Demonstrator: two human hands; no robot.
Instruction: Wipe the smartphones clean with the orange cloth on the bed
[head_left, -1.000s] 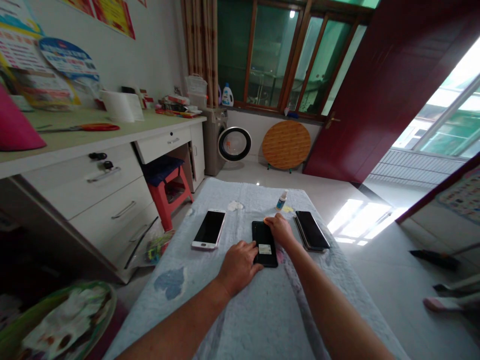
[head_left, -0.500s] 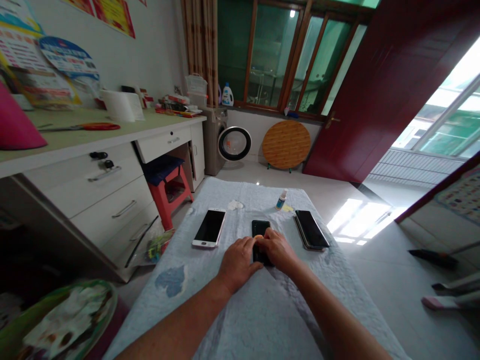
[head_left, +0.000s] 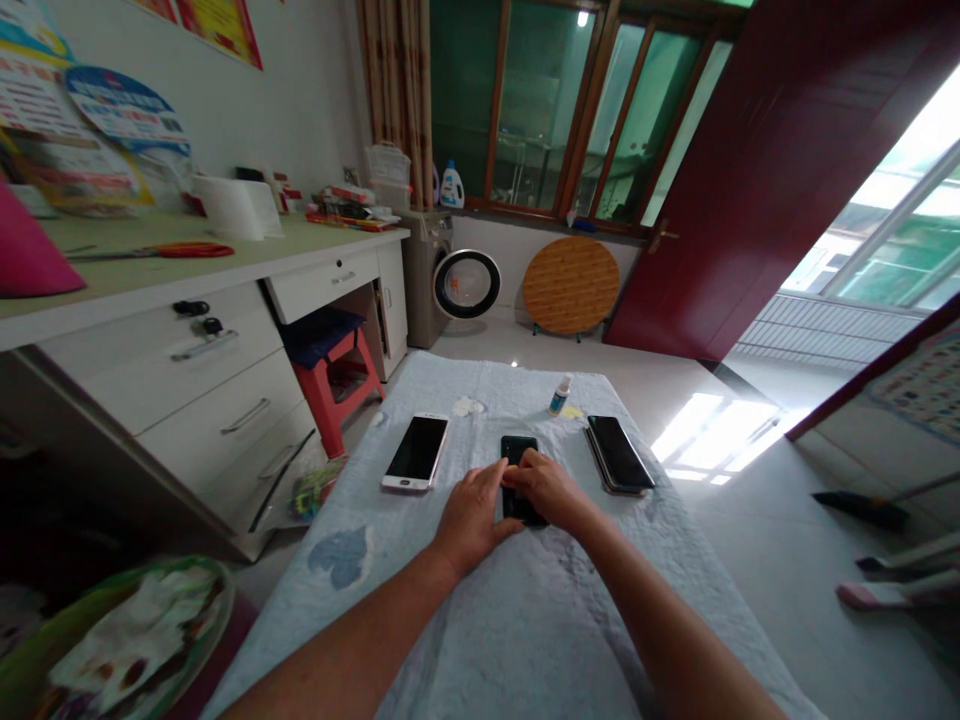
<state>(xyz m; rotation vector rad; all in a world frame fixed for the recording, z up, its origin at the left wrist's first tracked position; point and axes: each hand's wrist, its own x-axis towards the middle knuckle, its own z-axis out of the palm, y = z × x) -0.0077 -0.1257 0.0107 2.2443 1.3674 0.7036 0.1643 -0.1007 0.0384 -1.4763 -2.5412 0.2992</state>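
A dark smartphone (head_left: 520, 449) lies flat on the light blue cloth (head_left: 517, 630), partly covered by both hands. My left hand (head_left: 471, 510) grips its left side, thumb near the lower edge and fingers towards the upper part. Over the middle of the phone, my right hand (head_left: 551, 490) is closed, with its fingertips bunched together. A small orange-tinted bit shows at those fingertips, too small to name. To the left lies a white phone (head_left: 417, 452) with a black screen. On the right, a black phone (head_left: 619, 454) rests on another flat item. A small spray bottle (head_left: 559, 396) stands behind.
A white desk (head_left: 202, 370) with drawers runs along the left, a red stool (head_left: 341, 385) under it. At lower left is a bin (head_left: 225, 620) with used tissues. Beyond the cloth are a washing machine with its door open (head_left: 466, 284) and a round wooden tabletop (head_left: 571, 285).
My right hand has shifted slightly over the phone, and less of the orange bit shows. My left hand keeps its place at the phone's side. The whole view has tilted a little.
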